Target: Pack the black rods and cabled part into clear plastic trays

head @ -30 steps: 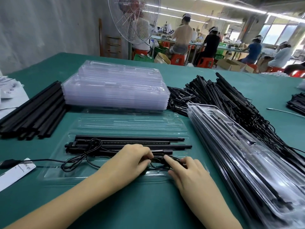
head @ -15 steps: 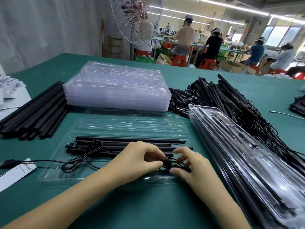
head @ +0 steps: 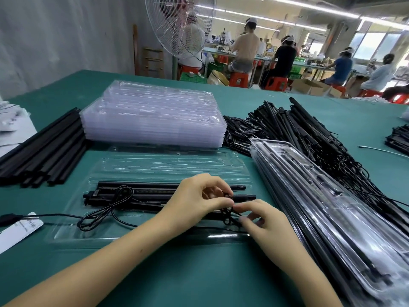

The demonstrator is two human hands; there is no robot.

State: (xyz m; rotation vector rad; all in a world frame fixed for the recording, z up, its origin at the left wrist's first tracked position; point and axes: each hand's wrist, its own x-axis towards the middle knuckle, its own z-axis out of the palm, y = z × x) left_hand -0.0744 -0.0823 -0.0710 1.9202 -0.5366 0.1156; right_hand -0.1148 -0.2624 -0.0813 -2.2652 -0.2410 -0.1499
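Looking down from the head camera, the only view supplied, an open tray of clear plastic lies on the green table, with its lid half folded flat on the far side. The black rods lie side by side in the near half, running left to right. The cabled part sits among them, its bracket end at the left. A loose cord loop lies over the left part of the rods and the tray floor. The cord runs out past the left rim to a plug on the table.

Grip state: the left hand has its fingers curled and pinches a small cable coil over the near right part of the tray. The right hand pinches the same coil from the near side, between thumb and fingertips. Neither hand is released.

Step in hand, as judged: bundling or seating the cable at the right end of the tray. Whether a tie is being applied cannot be told. The next move likely calls for pressing the coil into its pocket. The loose loop and plug must then be gathered inside the rim so the lid closes without trapping cord.

Supplies: a stack of empty trays stands just beyond the open tray. Loose rods lie to the left, a pile of cabled parts to the far right, and filled trays to the near right.
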